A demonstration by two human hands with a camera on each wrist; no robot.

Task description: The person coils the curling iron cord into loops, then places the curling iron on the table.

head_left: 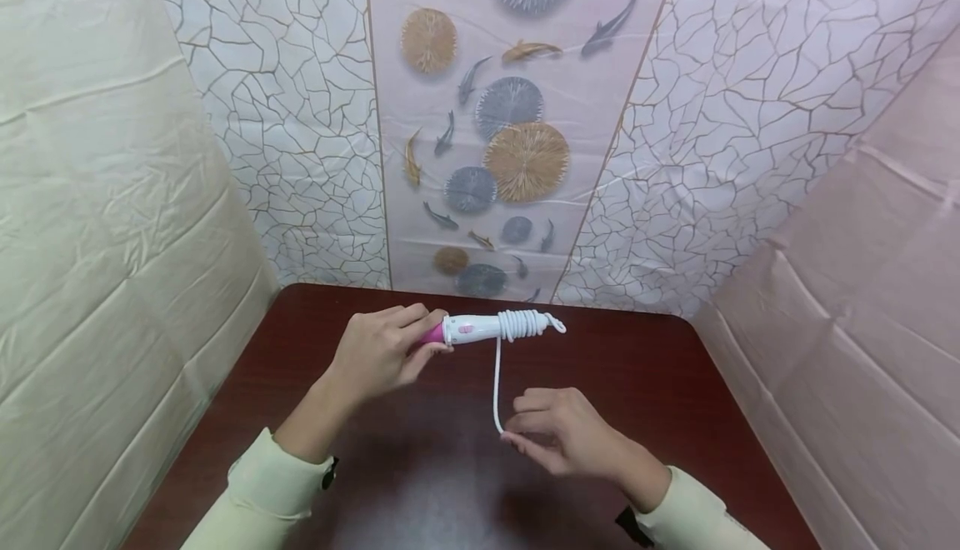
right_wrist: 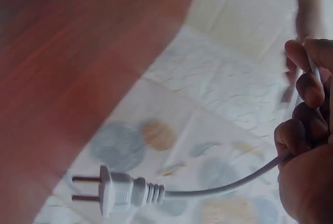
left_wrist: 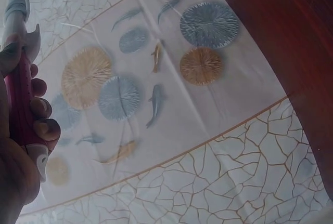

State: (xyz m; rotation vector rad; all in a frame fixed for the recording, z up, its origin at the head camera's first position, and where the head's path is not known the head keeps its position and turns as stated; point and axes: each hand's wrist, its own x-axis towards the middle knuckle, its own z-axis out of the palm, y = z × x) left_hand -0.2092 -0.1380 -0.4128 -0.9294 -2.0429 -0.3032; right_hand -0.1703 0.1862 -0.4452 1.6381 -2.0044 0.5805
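Note:
My left hand point(head_left: 381, 352) grips the pink part of a pink and white hair styling iron point(head_left: 474, 329), held level above the table. In the left wrist view, the fingers wrap the iron's pink body point(left_wrist: 21, 96). White cord point(head_left: 517, 325) is wound in several turns around the handle end, with a small loop at its tip. From these turns a straight length of cord runs down to my right hand point(head_left: 558, 432), which pinches it between thumb and fingers. Past that hand, in the right wrist view, the cord ends in a white two-pin plug point(right_wrist: 118, 190) hanging free.
A dark red-brown table point(head_left: 450, 483) lies under both hands. Behind it hangs a patterned cloth point(head_left: 510, 225) with fish and round shapes. Plain beige cloth walls point(head_left: 120, 242) stand on the left and right sides.

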